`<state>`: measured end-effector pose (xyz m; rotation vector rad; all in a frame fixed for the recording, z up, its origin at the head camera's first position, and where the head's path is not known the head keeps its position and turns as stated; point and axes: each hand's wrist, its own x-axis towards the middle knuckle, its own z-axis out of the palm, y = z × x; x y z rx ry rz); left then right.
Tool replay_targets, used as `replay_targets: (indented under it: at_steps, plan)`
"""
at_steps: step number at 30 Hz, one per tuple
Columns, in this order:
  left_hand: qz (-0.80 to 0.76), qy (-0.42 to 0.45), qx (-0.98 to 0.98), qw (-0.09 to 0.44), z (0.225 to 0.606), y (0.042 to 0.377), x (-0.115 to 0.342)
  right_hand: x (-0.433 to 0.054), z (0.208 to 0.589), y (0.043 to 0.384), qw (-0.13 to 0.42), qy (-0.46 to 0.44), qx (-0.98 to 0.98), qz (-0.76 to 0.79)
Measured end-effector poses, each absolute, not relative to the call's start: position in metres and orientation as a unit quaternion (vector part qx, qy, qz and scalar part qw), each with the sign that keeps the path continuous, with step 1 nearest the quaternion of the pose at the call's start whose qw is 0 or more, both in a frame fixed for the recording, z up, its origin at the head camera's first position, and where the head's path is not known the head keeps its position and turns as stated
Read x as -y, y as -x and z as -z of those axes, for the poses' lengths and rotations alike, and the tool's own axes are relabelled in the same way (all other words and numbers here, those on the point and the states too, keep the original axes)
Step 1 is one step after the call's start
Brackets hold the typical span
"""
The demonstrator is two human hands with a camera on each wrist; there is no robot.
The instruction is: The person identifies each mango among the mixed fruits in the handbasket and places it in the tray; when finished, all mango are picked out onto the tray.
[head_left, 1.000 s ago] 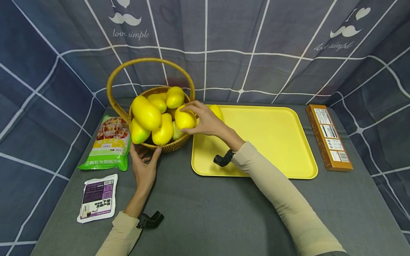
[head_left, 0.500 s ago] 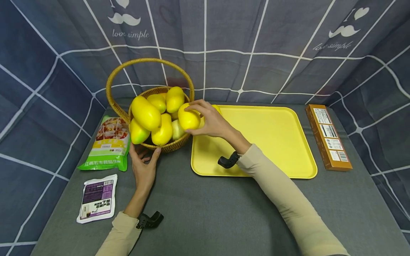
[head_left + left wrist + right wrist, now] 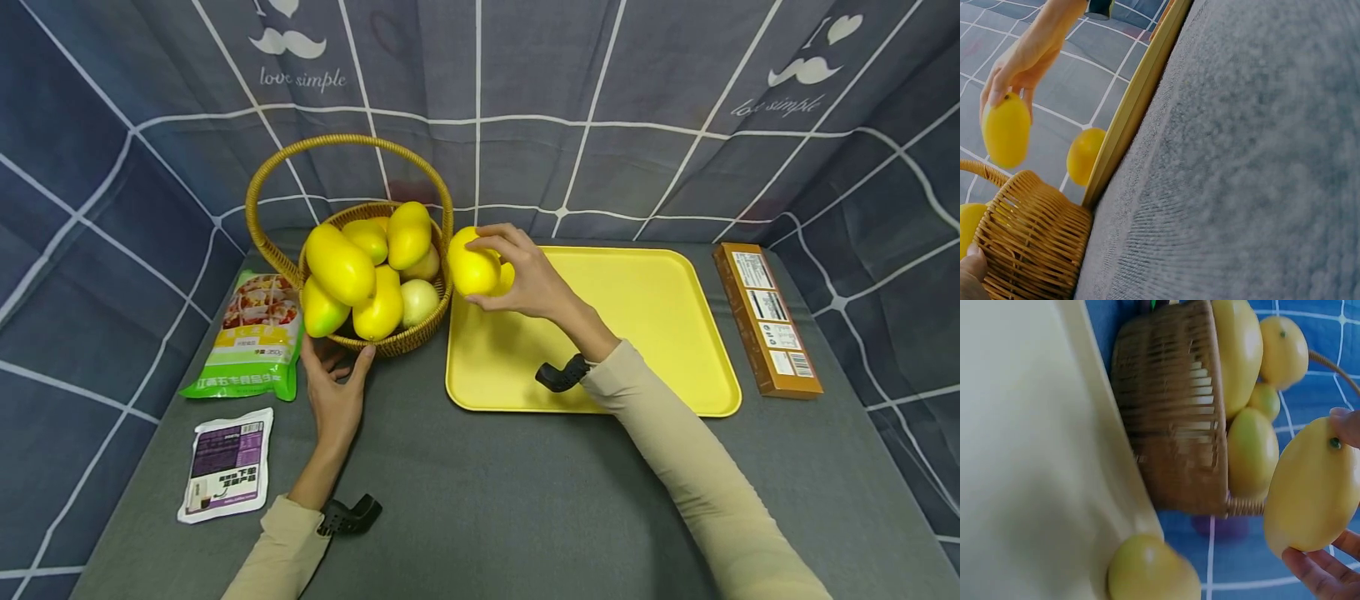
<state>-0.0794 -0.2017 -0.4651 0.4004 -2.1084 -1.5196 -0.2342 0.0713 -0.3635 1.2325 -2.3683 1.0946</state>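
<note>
In the head view, my right hand pinches a yellow mango between thumb and fingers, just right of the wicker basket. The right wrist view shows that mango with its green stem end by the thumb. Several mangoes and a pale round fruit fill the basket. My left hand holds the basket low at its front; its thumb rests on the woven wall in the left wrist view. Another mango lies on the yellow tray, partly behind my right hand in the head view.
Left of the basket lies a green and yellow food bag, with a white and purple pouch nearer the front. A brown box lies right of the tray. The basket's tall handle arches above the fruit, before a grid-patterned cloth.
My right hand has lifted the mango out of the basket and carried it right, over the tray's left side. The pale fruit beneath has come into view. My left hand stays at the basket.
</note>
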Motion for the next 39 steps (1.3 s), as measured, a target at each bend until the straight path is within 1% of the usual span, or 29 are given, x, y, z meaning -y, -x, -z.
replay_targets:
  at_steps: [8,15,23,30,39]
  plan:
    - [0.555,-0.147,0.778,0.256,0.467,0.080,0.202,-0.100,0.372,0.244,0.136,-0.393,0.832,-0.368]
    - [0.564,-0.143,0.773,0.253,0.447,0.074,0.193,-0.125,0.389,0.251,0.118,-0.354,0.849,-0.373]
    - [0.558,-0.147,0.776,0.254,0.466,0.080,0.202,-0.144,0.409,0.257,0.091,-0.316,0.870,-0.367]
    - [0.556,-0.143,0.777,0.259,0.468,0.080,0.203,-0.155,0.423,0.264,0.079,-0.300,0.881,-0.357]
    - [0.559,-0.144,0.775,0.257,0.468,0.080,0.203,-0.159,0.436,0.271,0.073,-0.302,0.888,-0.339]
